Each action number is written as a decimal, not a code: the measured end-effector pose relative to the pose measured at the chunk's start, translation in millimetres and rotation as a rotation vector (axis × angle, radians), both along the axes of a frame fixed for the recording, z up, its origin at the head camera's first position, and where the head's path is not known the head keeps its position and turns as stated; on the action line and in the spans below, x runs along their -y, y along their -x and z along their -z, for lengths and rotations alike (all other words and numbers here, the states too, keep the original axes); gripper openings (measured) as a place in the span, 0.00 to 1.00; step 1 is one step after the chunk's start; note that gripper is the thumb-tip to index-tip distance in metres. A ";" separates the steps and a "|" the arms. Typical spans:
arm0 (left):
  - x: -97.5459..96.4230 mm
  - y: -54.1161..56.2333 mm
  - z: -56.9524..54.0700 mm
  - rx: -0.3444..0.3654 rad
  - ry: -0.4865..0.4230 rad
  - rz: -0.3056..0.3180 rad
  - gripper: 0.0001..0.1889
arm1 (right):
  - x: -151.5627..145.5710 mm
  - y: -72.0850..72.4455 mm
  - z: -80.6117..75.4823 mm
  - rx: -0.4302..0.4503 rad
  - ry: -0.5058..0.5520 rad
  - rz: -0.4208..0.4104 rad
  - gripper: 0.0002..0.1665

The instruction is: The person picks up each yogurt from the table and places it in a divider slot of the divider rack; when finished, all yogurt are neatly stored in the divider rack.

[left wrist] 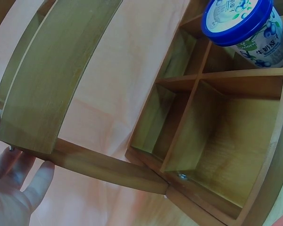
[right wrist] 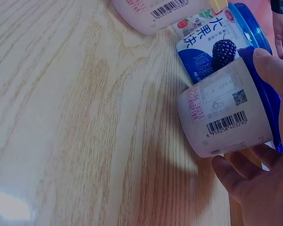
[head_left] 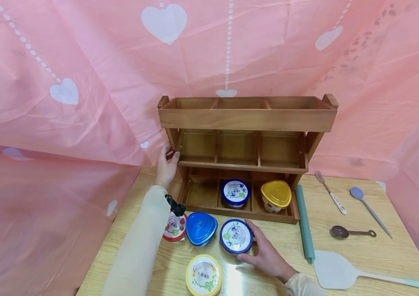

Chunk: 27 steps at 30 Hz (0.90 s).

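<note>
My left hand [head_left: 166, 167] grips the left side of a three-tier wooden shelf [head_left: 246, 119] at its middle tier. In the left wrist view, its fingers [left wrist: 38, 186] lie against the wooden end piece. On the right, my right hand [head_left: 266, 255] holds a yogurt cup [head_left: 236, 236] with a dark blue lid, just in front of the shelf. The right wrist view shows the thumb at the lid's rim and the other fingers around the side of the cup [right wrist: 226, 110]. A similar blueberry cup [head_left: 235, 192] stands in the bottom middle compartment, beside a yellow-lidded cup [head_left: 276, 194] in the right one.
Left of the held cup are a blue triangular-lidded cup [head_left: 201, 228] and a red-lidded cup [head_left: 175, 227], with a yellow-rimmed cup [head_left: 203, 275] nearer. To the right lie a green rod [head_left: 305, 226], a white spatula [head_left: 335, 269], a fork [head_left: 330, 192], a brown measuring spoon [head_left: 340, 232] and a blue-headed spoon [head_left: 370, 209].
</note>
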<state>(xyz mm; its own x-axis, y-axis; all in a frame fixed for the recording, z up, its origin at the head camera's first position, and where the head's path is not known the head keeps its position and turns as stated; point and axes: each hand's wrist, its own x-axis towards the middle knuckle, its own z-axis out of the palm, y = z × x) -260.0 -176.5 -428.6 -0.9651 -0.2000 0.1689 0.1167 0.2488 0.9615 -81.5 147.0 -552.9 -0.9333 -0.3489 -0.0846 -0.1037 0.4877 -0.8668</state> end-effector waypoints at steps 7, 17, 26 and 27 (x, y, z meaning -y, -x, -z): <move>0.8 0.5 1.0 0.001 0.003 0.004 0.23 | 1.7 1.1 2.1 0.021 0.010 0.006 0.65; 1.7 1.3 1.8 0.008 0.003 0.003 0.23 | 3.0 2.0 2.5 0.039 0.010 0.023 0.64; 0.9 0.2 0.7 0.014 0.005 0.001 0.24 | 4.4 0.9 2.6 0.047 0.017 0.044 0.63; 1.0 0.3 0.9 0.015 0.005 0.001 0.24 | 4.4 0.6 2.6 0.047 0.017 0.046 0.63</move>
